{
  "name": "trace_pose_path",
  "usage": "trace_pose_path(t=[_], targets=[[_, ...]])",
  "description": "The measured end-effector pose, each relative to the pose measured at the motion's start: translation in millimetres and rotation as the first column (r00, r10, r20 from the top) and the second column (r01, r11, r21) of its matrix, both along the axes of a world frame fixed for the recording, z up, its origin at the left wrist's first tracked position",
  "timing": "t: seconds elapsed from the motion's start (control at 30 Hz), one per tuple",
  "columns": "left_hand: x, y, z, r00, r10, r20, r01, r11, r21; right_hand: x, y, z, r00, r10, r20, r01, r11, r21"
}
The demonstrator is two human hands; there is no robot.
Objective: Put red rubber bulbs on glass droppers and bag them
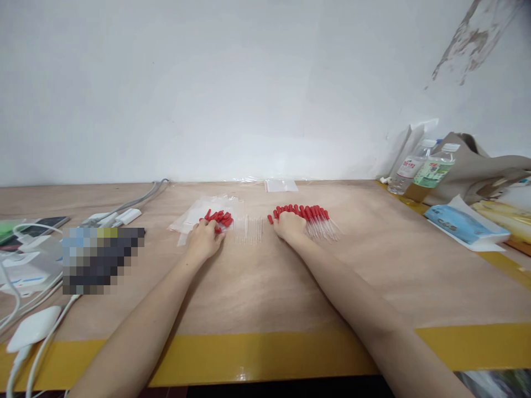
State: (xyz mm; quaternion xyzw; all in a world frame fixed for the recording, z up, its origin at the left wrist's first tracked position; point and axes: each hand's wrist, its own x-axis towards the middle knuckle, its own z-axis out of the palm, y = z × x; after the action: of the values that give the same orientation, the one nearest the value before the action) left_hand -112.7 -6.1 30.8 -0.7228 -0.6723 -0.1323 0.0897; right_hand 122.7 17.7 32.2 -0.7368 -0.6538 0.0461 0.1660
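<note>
Both my arms reach forward over a wooden table (257,276). My left hand (204,239) is closed around a bunch of clear droppers with red rubber bulbs (219,218), whose glass tips point right over the wood. Under and behind that bunch lies a clear plastic bag (193,215). My right hand (289,225) rests palm down, fingers curled, on the left end of a fanned row of red-bulbed droppers (309,214) lying on the table. What its fingers grip is hidden.
Small clear zip bags (281,185) lie near the wall. Chargers, cables and phones (33,260) crowd the left side. Two plastic bottles (418,168), a beige bag (477,166) and a blue packet (456,224) stand at the right. Yellow tape (265,359) edges the table front.
</note>
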Motion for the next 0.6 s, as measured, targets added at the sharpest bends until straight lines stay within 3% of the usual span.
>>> trace_pose_path(t=[0.2, 0.37, 0.6], targets=[[-2, 3, -3.7, 0.999, -0.007, 0.052, 0.008, 1.000, -0.022, -4, -5, -0.2, 0.999, 0.037, 0.013, -0.037, 0.999, -0.005], [-4, 8, -6.2, 0.997, -0.020, 0.073, 0.019, 1.000, 0.019, -24, -9, 2.9, 0.992, 0.124, 0.018, -0.122, 0.991, -0.061], [-5, 11, -8.6, 0.995, -0.009, 0.095, 0.006, 0.999, 0.032, -40, -3, 5.0, 0.991, 0.131, 0.008, -0.129, 0.983, -0.133]])
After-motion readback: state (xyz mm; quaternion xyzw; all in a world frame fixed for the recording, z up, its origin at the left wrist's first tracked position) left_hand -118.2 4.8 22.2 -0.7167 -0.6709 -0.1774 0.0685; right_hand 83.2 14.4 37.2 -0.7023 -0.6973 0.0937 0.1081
